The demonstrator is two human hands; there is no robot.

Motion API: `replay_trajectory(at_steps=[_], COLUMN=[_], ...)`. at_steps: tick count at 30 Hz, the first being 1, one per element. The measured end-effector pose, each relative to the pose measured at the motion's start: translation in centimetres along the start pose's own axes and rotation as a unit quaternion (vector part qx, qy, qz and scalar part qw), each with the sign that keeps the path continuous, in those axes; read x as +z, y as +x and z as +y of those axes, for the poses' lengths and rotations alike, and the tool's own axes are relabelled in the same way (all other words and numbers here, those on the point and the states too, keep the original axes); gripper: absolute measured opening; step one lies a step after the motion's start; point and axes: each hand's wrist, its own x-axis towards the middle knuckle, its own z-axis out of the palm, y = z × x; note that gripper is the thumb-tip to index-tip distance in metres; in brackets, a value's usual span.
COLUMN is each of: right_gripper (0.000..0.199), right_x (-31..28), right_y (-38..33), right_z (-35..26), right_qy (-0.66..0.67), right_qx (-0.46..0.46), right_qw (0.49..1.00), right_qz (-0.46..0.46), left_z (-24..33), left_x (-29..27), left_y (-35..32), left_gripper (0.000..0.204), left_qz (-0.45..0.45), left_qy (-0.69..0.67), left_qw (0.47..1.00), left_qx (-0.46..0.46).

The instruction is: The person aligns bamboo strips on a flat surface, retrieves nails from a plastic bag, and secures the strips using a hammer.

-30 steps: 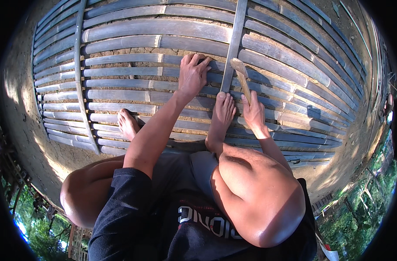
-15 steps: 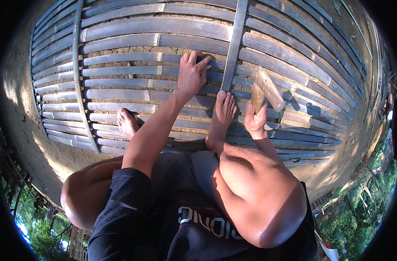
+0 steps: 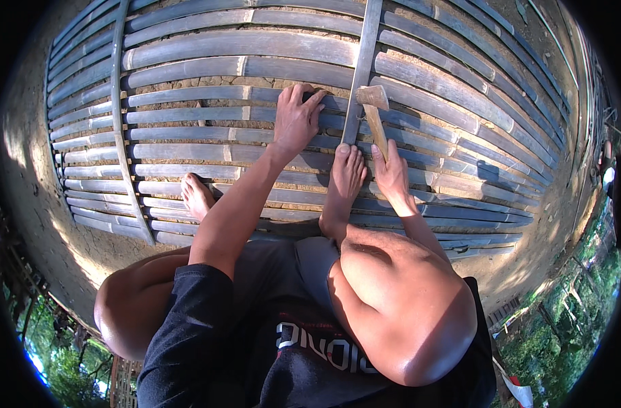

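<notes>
Wooden mallet [image 3: 375,124] in the right hand [image 3: 392,174], over weathered bamboo slats [image 3: 249,43]
Its pale brown, blocky head shows by a flat grey crosspiece [image 3: 366,49], the yellowish handle slanting down into clamped fingers; the left hand [image 3: 295,124] bends its fingers over a slat, though whether they grip anything I cannot tell

Consists of spaced grey bamboo slats [image 3: 242,43] beneath a flat crosspiece [image 3: 365,51], with a wooden-handled hammer [image 3: 375,121] tilted at its right edge.
</notes>
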Motion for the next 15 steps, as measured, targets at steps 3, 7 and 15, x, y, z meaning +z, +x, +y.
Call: replay_trajectory(at_steps=[3,7,15], right_gripper=[0.035,0.04,0.038], right_x=[-0.2,-0.4,-0.8], right_y=[0.2,-1.2,-1.7], right_z=[-0.4,-2.1,-4.4], right_qy=[-0.064,0.05,0.088], right_qx=[-0.28,-0.013,-0.245], right_qw=[0.943,0.997,0.951], right_qz=[0.17,0.051,0.169], left_z=[0.1,0.1,0.1], left_x=[-0.1,-0.1,-0.2], left_y=[-0.1,-0.3,-0.2], left_gripper=[0.035,0.036,0.037], left_qz=[-0.018,-0.013,-0.007], left_qy=[-0.001,0.004,-0.008], left_qw=[1.0,1.0,1.0], left_qx=[-0.011,-0.003,-0.004])
